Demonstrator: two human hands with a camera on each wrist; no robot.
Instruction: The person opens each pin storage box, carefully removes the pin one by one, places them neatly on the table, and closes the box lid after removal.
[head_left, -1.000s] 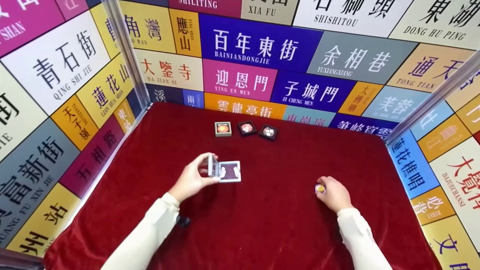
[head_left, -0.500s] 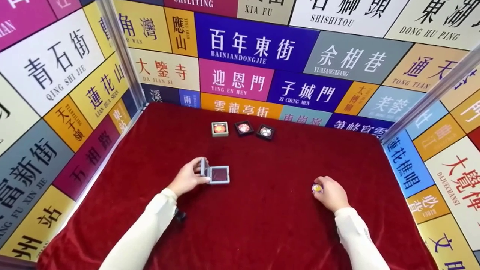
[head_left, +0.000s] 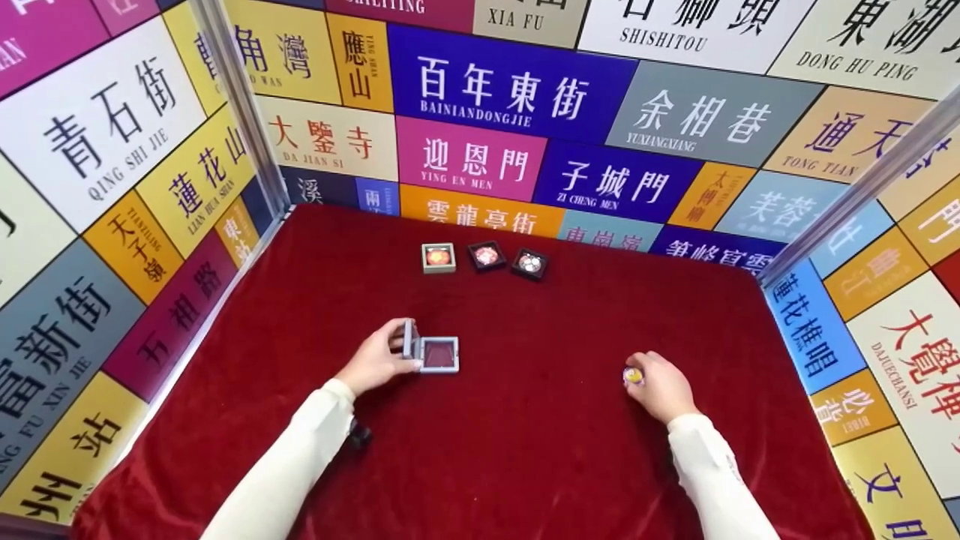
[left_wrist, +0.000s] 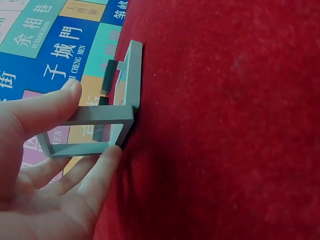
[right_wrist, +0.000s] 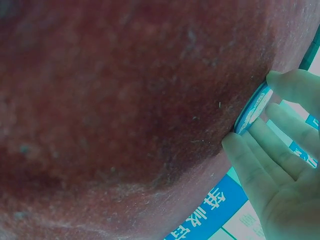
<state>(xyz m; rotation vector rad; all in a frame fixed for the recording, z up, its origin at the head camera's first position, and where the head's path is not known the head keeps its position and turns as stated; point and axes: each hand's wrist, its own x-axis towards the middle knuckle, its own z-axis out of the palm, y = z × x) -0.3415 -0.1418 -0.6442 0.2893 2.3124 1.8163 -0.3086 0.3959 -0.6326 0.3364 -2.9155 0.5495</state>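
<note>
A small grey hinged display frame (head_left: 440, 355) with clear film windows stands unfolded on the red cloth, left of the middle. My left hand (head_left: 376, 358) holds its upright half (left_wrist: 100, 115) between the thumb on one edge and fingertips on the other, while the second half (left_wrist: 133, 75) lies out to the right along the cloth. Farther right, my right hand (head_left: 664, 386) pinches a round badge (head_left: 633, 375) by its edge. In the right wrist view the badge (right_wrist: 253, 109) sits between thumb and fingertips, tilted at the cloth; its printed face shows only partly.
Three small framed round pieces stand in a row at the back: one in a pale frame (head_left: 438, 258), two in dark frames (head_left: 487, 256) (head_left: 530, 263). Printed sign panels (head_left: 510, 86) wall the red-covered table (head_left: 540, 435) at the back and sides.
My left hand has brought the grey frame left and slightly nearer, down to the cloth. The right hand keeps its pinch on the badge with hardly any shift. The head view has turned slightly.
</note>
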